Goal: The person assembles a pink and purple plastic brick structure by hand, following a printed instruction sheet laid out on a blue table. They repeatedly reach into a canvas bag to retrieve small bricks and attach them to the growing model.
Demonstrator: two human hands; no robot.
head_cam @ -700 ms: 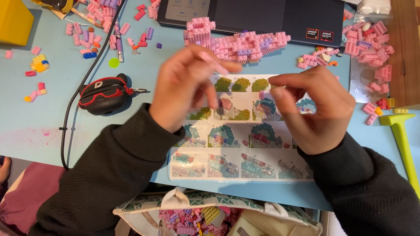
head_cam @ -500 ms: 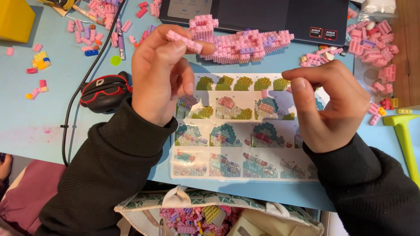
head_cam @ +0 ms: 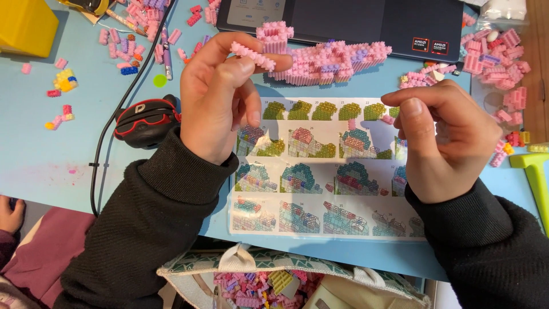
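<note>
Left hand [head_cam: 220,109] fingers pinch a pink brick strip [head_cam: 253,55] above the counter's [head_cam: 51,160] far edge; right hand [head_cam: 452,143] fingers curl narrow, contents unclear.

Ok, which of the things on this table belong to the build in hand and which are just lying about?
In hand:
- left hand pinching a pink brick strip
- right hand
- pink brick model
- instruction sheet

Lying about:
- mouse
- laptop
- yellow box

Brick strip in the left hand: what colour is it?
Pale pink, seen in the head view: brick strip, left hand.
</note>
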